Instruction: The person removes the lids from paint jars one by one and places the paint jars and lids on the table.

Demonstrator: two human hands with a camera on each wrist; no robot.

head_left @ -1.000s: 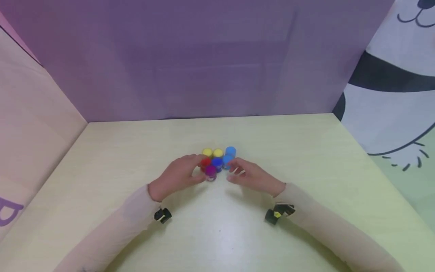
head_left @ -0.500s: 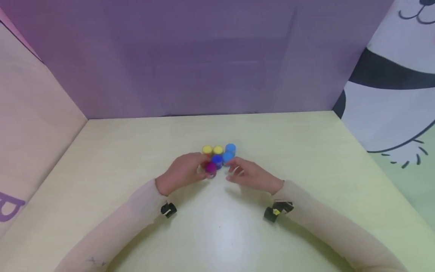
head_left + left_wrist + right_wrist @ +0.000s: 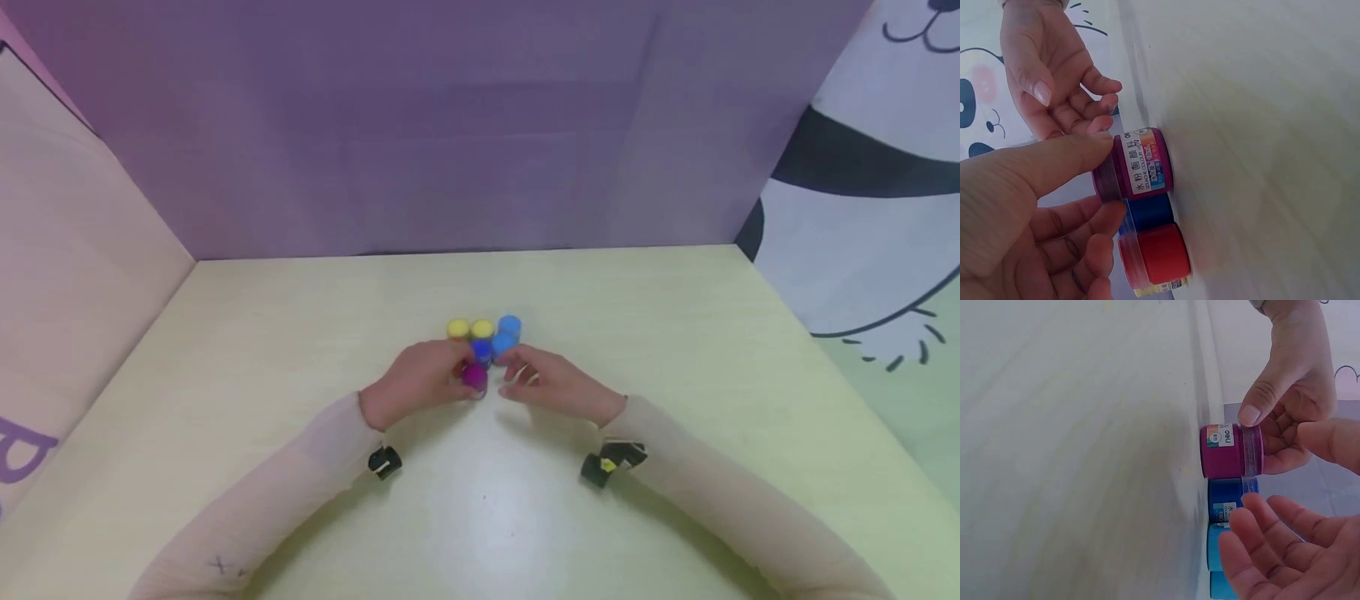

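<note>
My left hand (image 3: pixel 420 382) pinches a small magenta gouache paint jar (image 3: pixel 475 377) by its lid, thumb on the near side and fingers behind. The jar stands upright at the front of a cluster of similar jars, beside a dark blue jar (image 3: pixel 482 350). A red jar (image 3: pixel 1166 253) shows in the left wrist view but is hidden under the left hand in the head view. My right hand (image 3: pixel 562 385) holds nothing, its fingers loosely bent, the fingertips close to the nearer light blue jar (image 3: pixel 1217 547).
Behind stand two yellow-lidded jars (image 3: pixel 482 328) and a second light blue jar (image 3: pixel 510 323). All sit on a pale wooden table (image 3: pixel 480 517). A purple panel (image 3: pixel 465 133) rises at the table's back edge, with a pale panel (image 3: pixel 82 217) along the left.
The left hand has moved right, closed its thumb and fingers on the magenta jar and shifted it slightly right, covering the red jar. The right hand has stayed nearly still.
</note>
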